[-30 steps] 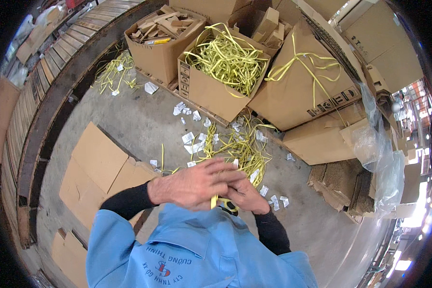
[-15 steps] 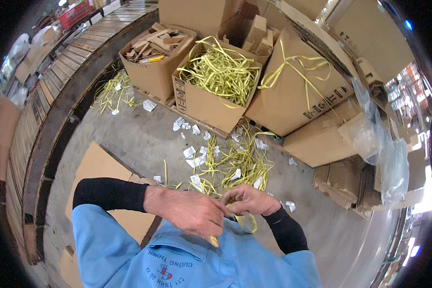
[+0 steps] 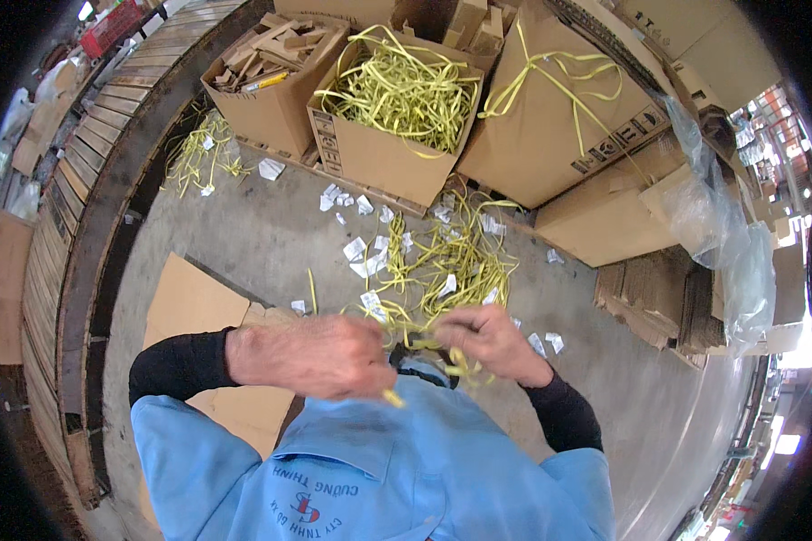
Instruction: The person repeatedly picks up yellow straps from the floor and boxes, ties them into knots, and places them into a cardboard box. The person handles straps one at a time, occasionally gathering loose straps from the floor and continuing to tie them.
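In front of my chest both hands are raised and slightly blurred. My left hand (image 3: 311, 356) is closed in a loose fist. The end of a short yellow piece (image 3: 392, 398) sticks out beneath it; whether it is strap or a tool handle I cannot tell. To the right, my right hand (image 3: 494, 343) pinches a yellow strap (image 3: 465, 368), whose crumpled loops hang below the fingers. A gap separates the hands. Beyond them, a tangle of yellow straps (image 3: 467, 257) lies on the floor among white paper scraps (image 3: 370, 263).
An open carton (image 3: 379, 160) heaped with yellow straps stands ahead, beside a carton of cardboard pieces (image 3: 262, 117). A large carton (image 3: 537, 162) leans at the right, near stacked flat cardboard (image 3: 645, 293). A slatted conveyor (image 3: 72, 198) curves along the left. Flat cardboard (image 3: 189, 311) lies on the floor.
My hands have moved apart, the left leftward and the right slightly right and up. The strap loop under the right hand is now bunched closer to the fingers. The view has shifted a little.
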`<state>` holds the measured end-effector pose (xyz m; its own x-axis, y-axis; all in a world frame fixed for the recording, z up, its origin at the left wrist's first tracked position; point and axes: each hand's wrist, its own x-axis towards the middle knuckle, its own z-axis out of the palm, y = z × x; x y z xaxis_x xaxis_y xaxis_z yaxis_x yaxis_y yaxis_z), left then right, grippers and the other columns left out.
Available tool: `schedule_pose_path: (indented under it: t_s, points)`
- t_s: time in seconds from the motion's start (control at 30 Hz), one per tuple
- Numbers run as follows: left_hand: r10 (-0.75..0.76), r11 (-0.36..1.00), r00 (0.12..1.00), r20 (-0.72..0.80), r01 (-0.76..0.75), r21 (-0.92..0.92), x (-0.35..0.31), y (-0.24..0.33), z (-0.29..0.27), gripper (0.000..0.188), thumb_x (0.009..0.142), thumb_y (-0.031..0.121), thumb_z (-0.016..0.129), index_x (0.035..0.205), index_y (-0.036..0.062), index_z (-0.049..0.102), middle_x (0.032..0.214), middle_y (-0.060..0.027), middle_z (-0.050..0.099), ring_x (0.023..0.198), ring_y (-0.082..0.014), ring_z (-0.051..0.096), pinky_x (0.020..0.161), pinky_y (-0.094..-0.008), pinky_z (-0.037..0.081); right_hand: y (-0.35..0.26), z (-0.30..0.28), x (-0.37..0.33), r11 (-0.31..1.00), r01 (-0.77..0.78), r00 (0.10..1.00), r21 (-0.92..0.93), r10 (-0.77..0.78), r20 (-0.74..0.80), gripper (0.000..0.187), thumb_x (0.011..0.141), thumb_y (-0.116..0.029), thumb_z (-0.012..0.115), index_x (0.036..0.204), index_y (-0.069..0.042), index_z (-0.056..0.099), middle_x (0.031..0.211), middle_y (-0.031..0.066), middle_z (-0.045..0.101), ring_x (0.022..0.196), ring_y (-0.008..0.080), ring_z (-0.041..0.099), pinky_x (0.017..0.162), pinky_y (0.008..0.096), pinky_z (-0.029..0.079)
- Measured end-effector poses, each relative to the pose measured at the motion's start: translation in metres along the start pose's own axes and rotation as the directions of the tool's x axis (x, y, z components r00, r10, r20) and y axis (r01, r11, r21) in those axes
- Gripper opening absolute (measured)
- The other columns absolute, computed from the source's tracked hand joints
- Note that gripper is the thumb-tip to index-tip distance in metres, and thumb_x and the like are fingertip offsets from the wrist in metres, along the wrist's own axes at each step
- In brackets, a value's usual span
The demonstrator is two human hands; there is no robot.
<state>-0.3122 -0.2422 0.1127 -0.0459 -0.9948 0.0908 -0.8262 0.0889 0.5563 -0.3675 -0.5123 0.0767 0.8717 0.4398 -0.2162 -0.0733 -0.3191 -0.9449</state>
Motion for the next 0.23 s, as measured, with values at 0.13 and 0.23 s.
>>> schedule_pose_path:
  t_s: [0.13,0.23]
  points:
    - [-0.103,0.893,0.943,-0.316,0.227,0.389,0.012,-0.026,0.003,0.021,0.078,0.019,0.068,0.081,0.0041,0.054,0.113,-0.0204,0.062,0.105,-0.0341,0.06,0.095,-0.0388,0.049,-0.006,0.012,0.004,0.995,0.031,0.923,0.09,0.006,-0.384,0.029,0.1,-0.021,0.056,0.112,0.003,0.067,0.08,0.0065,0.065,0.07,0.01,0.055,0.063,0.0263,0.046]
    - [-0.182,0.922,0.835,-0.519,0.329,0.206,0.025,-0.039,0.007,0.018,0.073,0.018,0.069,0.086,0.0079,0.061,0.14,-0.0267,0.048,0.129,-0.0353,0.049,0.104,-0.0388,0.044,-0.006,0.033,0.023,0.966,0.201,0.81,0.162,-0.071,-0.582,0.03,0.1,-0.018,0.059,0.123,0.0,0.063,0.085,0.0053,0.063,0.07,0.0103,0.053,0.062,0.0245,0.043]
